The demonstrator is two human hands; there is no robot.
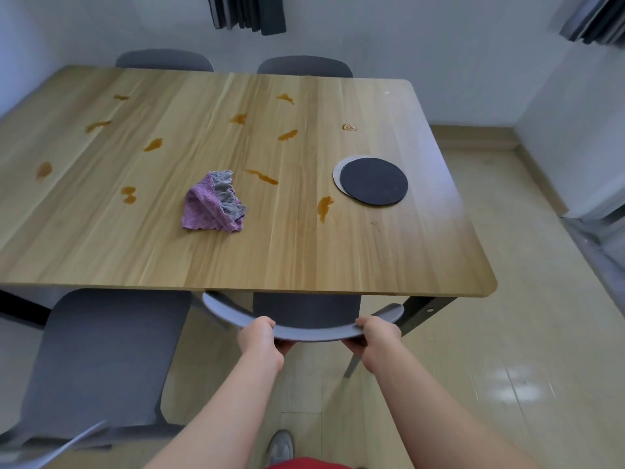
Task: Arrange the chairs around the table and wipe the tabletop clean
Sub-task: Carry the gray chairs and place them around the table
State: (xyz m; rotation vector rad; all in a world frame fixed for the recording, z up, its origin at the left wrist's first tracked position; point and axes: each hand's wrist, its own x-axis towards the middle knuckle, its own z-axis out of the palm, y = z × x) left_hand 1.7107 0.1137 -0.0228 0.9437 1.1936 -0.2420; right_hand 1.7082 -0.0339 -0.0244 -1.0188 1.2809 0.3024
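A light wooden table carries several orange-brown spill marks, one of them a streak near the middle. A crumpled purple and grey cloth lies at its centre. Both my hands grip the curved backrest of a grey chair tucked partly under the near edge: my left hand holds the left part, my right hand the right part. Another grey chair stands to the left, pulled out from the table. Two more grey chair backs show behind the far edge.
Two stacked round mats, a dark one over a pale one, lie on the table's right side. A small clear scrap sits further back. The beige tiled floor opens to the right. White walls close the back, with dark curtains hanging above.
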